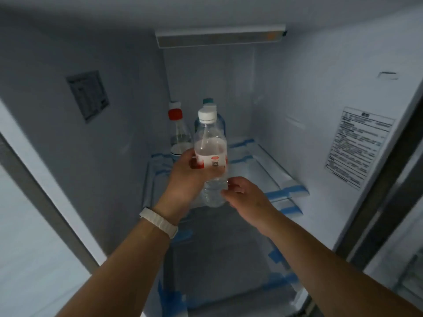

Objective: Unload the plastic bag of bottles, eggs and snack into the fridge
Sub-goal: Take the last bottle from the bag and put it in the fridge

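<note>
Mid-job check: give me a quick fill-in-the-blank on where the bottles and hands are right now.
1. The left hand grips a bottle with a ____ cap.
2. The right hand touches that bottle near its ____.
3. On the shelf behind stands a bottle with a ____ cap.
4. The left wrist wears a ____ band.

Missing: white; bottom; red; white

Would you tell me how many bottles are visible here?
3: a white-capped bottle in the left hand, a red-capped bottle on the shelf, and a teal-capped bottle behind; others may be hidden.

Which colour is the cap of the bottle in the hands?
White, seen in the head view: cap on the bottle.
</note>
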`<move>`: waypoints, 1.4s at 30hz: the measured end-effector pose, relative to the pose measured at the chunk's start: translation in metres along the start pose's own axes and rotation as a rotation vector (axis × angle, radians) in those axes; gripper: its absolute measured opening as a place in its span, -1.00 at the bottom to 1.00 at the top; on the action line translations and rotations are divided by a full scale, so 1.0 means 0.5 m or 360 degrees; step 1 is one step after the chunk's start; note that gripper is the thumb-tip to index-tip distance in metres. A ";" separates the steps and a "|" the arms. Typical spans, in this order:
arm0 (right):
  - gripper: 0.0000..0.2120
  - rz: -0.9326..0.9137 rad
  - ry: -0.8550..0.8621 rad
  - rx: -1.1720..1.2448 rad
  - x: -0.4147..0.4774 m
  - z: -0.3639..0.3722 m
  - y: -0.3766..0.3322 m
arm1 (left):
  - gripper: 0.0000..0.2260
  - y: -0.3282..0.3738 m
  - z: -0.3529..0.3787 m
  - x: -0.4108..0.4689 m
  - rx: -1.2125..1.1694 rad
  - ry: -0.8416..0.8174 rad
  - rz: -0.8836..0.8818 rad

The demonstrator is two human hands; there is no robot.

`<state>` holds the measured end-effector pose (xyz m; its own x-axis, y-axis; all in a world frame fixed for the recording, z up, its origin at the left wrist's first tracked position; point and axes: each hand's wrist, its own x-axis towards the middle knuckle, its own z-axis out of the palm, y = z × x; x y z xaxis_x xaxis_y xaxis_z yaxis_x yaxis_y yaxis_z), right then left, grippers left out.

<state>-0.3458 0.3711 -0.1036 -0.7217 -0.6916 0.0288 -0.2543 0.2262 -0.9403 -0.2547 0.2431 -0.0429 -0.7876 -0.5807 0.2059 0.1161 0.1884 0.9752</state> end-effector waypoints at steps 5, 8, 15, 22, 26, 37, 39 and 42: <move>-0.61 0.0064 -0.0042 -0.0076 0.039 0.011 0.009 | -0.71 -0.025 -0.002 0.026 0.0015 0.0061 -0.0032; -0.60 0.0084 -0.0050 -0.0087 0.049 0.017 0.014 | -0.68 -0.040 -0.001 0.033 0.0018 0.0052 -0.0039; -0.60 0.0076 -0.0019 -0.0086 0.050 0.021 0.018 | -0.63 -0.070 -0.002 0.041 0.0050 0.0179 -0.0075; -0.80 -0.0020 0.0098 -0.0097 0.016 0.001 0.017 | -0.64 -0.067 0.002 0.036 0.0241 0.0164 -0.0056; -0.68 -0.0142 0.0133 -0.0291 -0.027 -0.014 0.023 | -0.71 -0.055 -0.008 0.007 0.0358 0.0276 -0.0030; -0.50 -0.0677 -0.0203 -0.1214 -0.172 -0.045 0.047 | -0.59 -0.066 -0.006 -0.183 0.1190 0.0252 -0.0093; -0.48 -0.0686 -0.0275 -0.1329 -0.193 -0.041 0.059 | -0.58 -0.082 0.000 -0.229 0.1337 0.0246 -0.0106; -0.47 -0.0730 -0.0378 -0.1421 -0.221 -0.020 0.074 | -0.56 -0.105 0.011 -0.312 0.1534 0.0214 -0.0191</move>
<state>-0.2820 0.4630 -0.1384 -0.3137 -0.9355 0.1627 -0.9286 0.2664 -0.2584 -0.1413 0.3279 -0.1266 -0.6796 -0.7124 0.1751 -0.5513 0.6534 0.5187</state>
